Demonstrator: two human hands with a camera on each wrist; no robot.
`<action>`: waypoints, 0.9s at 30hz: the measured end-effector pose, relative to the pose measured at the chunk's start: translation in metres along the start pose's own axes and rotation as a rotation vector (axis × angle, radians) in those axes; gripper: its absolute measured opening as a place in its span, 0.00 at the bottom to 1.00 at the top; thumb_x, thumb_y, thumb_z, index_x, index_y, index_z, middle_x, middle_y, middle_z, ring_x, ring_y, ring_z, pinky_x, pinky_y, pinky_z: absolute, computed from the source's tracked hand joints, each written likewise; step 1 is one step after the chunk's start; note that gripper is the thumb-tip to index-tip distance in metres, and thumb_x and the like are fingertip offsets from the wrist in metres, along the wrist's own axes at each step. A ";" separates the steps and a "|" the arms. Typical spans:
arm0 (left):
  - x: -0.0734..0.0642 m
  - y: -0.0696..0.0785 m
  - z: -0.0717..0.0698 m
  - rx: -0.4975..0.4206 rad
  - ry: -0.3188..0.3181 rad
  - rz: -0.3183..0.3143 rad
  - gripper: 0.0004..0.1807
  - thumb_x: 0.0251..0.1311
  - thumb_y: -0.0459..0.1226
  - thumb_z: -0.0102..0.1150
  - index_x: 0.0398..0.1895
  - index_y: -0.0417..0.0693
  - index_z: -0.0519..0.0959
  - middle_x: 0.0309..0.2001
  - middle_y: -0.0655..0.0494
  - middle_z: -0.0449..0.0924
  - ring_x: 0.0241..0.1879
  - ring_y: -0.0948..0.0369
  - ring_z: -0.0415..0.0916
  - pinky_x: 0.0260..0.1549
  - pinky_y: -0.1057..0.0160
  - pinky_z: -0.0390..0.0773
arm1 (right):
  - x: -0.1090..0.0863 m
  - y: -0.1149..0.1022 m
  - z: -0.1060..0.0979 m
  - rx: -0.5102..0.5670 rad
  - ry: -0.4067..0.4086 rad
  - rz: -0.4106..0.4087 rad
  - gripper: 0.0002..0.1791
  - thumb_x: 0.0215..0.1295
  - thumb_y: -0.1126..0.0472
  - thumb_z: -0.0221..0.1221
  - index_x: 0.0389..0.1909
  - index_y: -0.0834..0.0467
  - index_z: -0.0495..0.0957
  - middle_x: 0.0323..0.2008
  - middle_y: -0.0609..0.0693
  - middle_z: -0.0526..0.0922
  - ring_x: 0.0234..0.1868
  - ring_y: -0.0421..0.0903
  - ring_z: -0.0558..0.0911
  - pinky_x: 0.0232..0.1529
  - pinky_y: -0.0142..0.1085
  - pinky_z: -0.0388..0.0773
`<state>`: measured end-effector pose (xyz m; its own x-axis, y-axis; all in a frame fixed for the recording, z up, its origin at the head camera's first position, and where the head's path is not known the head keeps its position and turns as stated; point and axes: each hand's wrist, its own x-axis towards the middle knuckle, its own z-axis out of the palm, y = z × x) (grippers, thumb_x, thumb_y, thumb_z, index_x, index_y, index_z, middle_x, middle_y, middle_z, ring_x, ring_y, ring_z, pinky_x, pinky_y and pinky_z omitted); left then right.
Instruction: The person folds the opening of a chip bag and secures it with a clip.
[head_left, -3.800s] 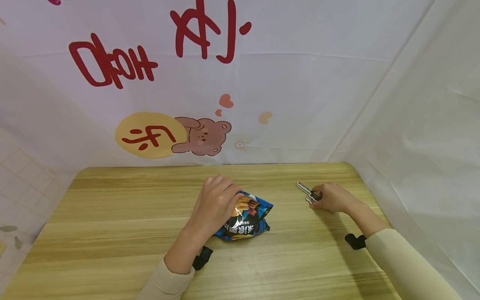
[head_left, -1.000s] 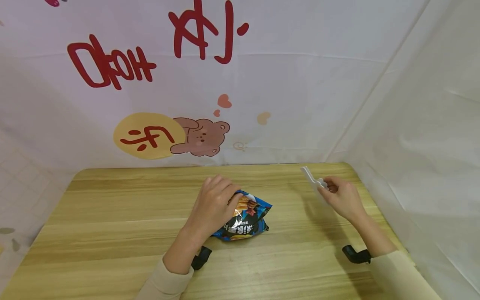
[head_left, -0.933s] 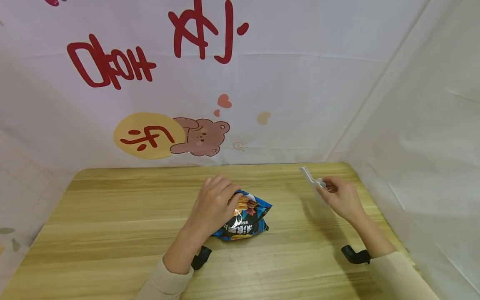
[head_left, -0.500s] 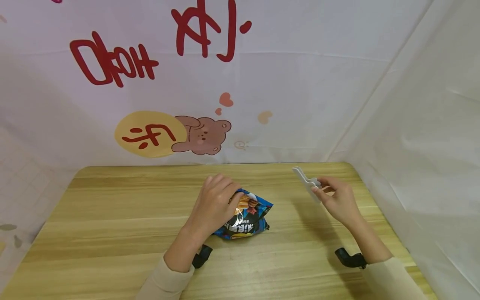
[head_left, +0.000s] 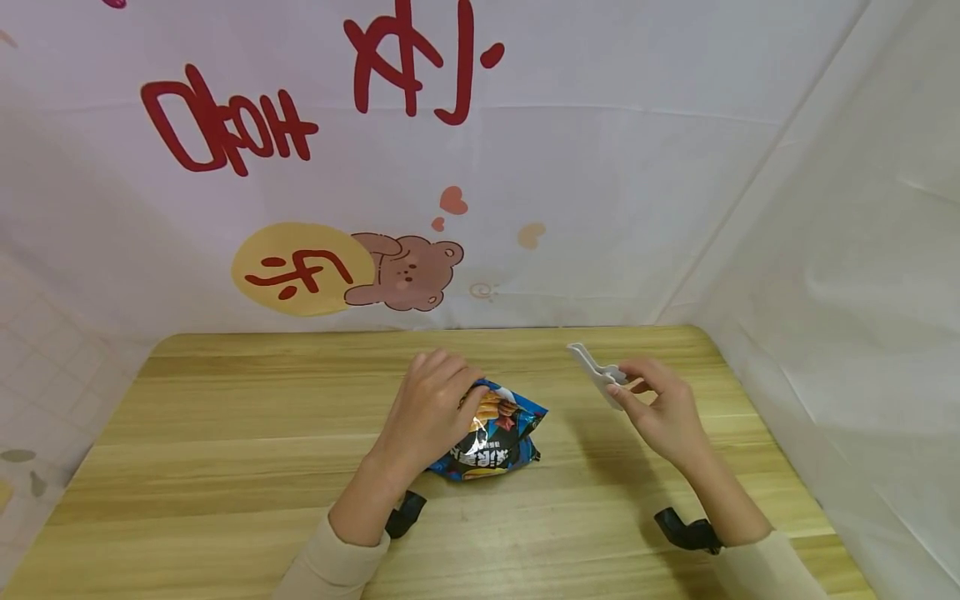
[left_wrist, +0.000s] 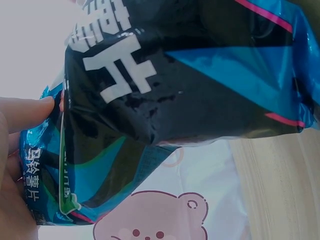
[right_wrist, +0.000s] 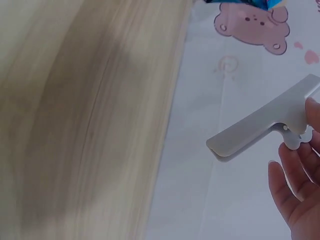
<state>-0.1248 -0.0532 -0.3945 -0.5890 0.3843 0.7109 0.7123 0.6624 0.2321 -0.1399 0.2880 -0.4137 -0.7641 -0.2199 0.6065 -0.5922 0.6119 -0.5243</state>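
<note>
A blue and black bag of potato chips (head_left: 495,442) stands on the table, its top end folded over. My left hand (head_left: 433,408) grips that end; in the left wrist view the thumb (left_wrist: 25,111) presses the folded film of the chip bag (left_wrist: 215,95). Right of the bag, my right hand (head_left: 666,417) pinches a pale grey bag clip (head_left: 592,375) by its handles, held above the table. The right wrist view gives the long bar of the clip (right_wrist: 260,122) side-on, with thumb and fingers at its scalloped handles. Whether its jaws are parted is hard to make out.
The wood-grain table (head_left: 247,433) runs back to a white cloth wall (head_left: 600,192) printed with red characters and a bear (head_left: 412,275). Another white cloth (head_left: 862,275) hangs along the right side. A black wrist mount (head_left: 686,533) sits under the right wrist.
My right hand has picked the bag clip up from the table and turned it. Over the last second it has moved left towards the chip bag. The left hand has stayed in place.
</note>
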 end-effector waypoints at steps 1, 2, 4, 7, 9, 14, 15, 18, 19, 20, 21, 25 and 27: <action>0.000 0.000 0.000 0.002 -0.001 -0.001 0.04 0.62 0.35 0.74 0.38 0.44 0.89 0.34 0.56 0.85 0.38 0.56 0.77 0.37 0.58 0.70 | 0.000 -0.002 0.001 0.003 0.002 -0.016 0.19 0.50 0.80 0.74 0.44 0.65 0.86 0.40 0.54 0.87 0.39 0.46 0.82 0.38 0.27 0.80; 0.000 0.000 0.000 0.004 -0.002 0.000 0.04 0.62 0.35 0.74 0.38 0.44 0.89 0.34 0.56 0.85 0.38 0.56 0.77 0.37 0.58 0.70 | 0.000 -0.004 0.002 0.009 0.000 -0.026 0.20 0.50 0.81 0.74 0.44 0.65 0.86 0.40 0.53 0.87 0.39 0.46 0.82 0.39 0.26 0.80; 0.000 0.000 0.000 0.004 -0.001 0.001 0.04 0.62 0.35 0.74 0.37 0.44 0.89 0.34 0.56 0.85 0.37 0.56 0.77 0.37 0.58 0.70 | -0.001 -0.008 0.004 0.019 -0.008 -0.041 0.21 0.49 0.81 0.74 0.44 0.65 0.86 0.40 0.53 0.87 0.38 0.46 0.82 0.38 0.25 0.79; 0.000 0.000 0.000 0.000 0.002 0.003 0.04 0.62 0.34 0.74 0.37 0.44 0.89 0.34 0.56 0.85 0.37 0.56 0.77 0.37 0.58 0.70 | -0.003 -0.011 0.007 0.030 -0.031 -0.046 0.21 0.49 0.81 0.74 0.45 0.65 0.86 0.40 0.53 0.86 0.36 0.45 0.82 0.30 0.24 0.79; 0.000 0.000 -0.001 -0.001 0.003 0.003 0.04 0.62 0.34 0.74 0.37 0.44 0.89 0.34 0.56 0.85 0.37 0.56 0.77 0.37 0.58 0.70 | -0.003 -0.012 0.009 0.038 -0.050 -0.042 0.20 0.50 0.81 0.74 0.45 0.65 0.86 0.40 0.53 0.86 0.35 0.44 0.82 0.24 0.26 0.78; 0.000 0.000 -0.002 0.010 0.002 0.011 0.04 0.62 0.35 0.74 0.37 0.44 0.89 0.34 0.56 0.85 0.37 0.56 0.77 0.37 0.59 0.70 | -0.004 -0.014 0.014 0.009 -0.087 -0.069 0.19 0.50 0.81 0.73 0.43 0.65 0.85 0.39 0.52 0.86 0.34 0.43 0.81 0.22 0.28 0.77; 0.000 0.000 -0.002 0.011 0.002 0.013 0.04 0.62 0.35 0.74 0.37 0.44 0.89 0.34 0.56 0.85 0.37 0.56 0.77 0.36 0.59 0.70 | -0.004 -0.014 0.015 0.002 -0.092 -0.078 0.19 0.50 0.80 0.73 0.43 0.65 0.85 0.38 0.52 0.86 0.34 0.43 0.81 0.23 0.28 0.77; 0.000 0.000 -0.002 0.010 0.007 0.016 0.04 0.62 0.35 0.74 0.37 0.44 0.89 0.34 0.56 0.85 0.37 0.56 0.77 0.36 0.59 0.69 | -0.003 -0.016 0.017 -0.009 -0.104 -0.111 0.19 0.50 0.80 0.74 0.43 0.65 0.85 0.37 0.50 0.85 0.34 0.44 0.82 0.29 0.28 0.79; 0.000 0.000 -0.001 0.010 0.008 0.016 0.04 0.62 0.35 0.74 0.37 0.44 0.89 0.34 0.56 0.84 0.37 0.56 0.77 0.36 0.59 0.69 | -0.003 -0.017 0.018 -0.010 -0.107 -0.123 0.19 0.50 0.80 0.74 0.43 0.64 0.85 0.37 0.49 0.85 0.34 0.44 0.82 0.30 0.27 0.79; 0.000 0.000 -0.001 0.010 0.009 0.017 0.04 0.61 0.34 0.74 0.37 0.44 0.89 0.34 0.56 0.84 0.37 0.56 0.77 0.36 0.59 0.69 | -0.003 -0.018 0.019 -0.007 -0.108 -0.132 0.19 0.49 0.80 0.74 0.42 0.64 0.85 0.36 0.49 0.85 0.34 0.44 0.82 0.31 0.26 0.79; 0.000 0.000 -0.001 0.010 0.008 0.016 0.04 0.61 0.34 0.74 0.37 0.44 0.89 0.34 0.56 0.84 0.37 0.56 0.77 0.36 0.59 0.69 | -0.003 -0.019 0.019 -0.006 -0.109 -0.144 0.19 0.49 0.80 0.74 0.42 0.64 0.85 0.36 0.48 0.85 0.34 0.44 0.83 0.32 0.25 0.78; 0.000 0.000 -0.001 0.015 0.006 0.017 0.04 0.61 0.35 0.74 0.37 0.44 0.89 0.34 0.56 0.84 0.37 0.56 0.77 0.36 0.59 0.70 | -0.001 -0.022 0.022 0.000 -0.102 -0.188 0.19 0.48 0.79 0.74 0.41 0.62 0.86 0.34 0.45 0.84 0.33 0.42 0.82 0.32 0.24 0.77; 0.000 0.000 -0.001 0.019 0.007 0.019 0.05 0.61 0.35 0.75 0.37 0.44 0.89 0.33 0.56 0.84 0.37 0.56 0.77 0.36 0.59 0.70 | -0.001 -0.023 0.023 0.009 -0.098 -0.206 0.19 0.48 0.80 0.74 0.40 0.61 0.86 0.34 0.45 0.84 0.31 0.41 0.80 0.31 0.25 0.75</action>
<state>-0.1249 -0.0540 -0.3936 -0.5726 0.3922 0.7200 0.7161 0.6669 0.2062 -0.1319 0.2561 -0.4160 -0.6475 -0.4127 0.6406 -0.7404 0.5398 -0.4006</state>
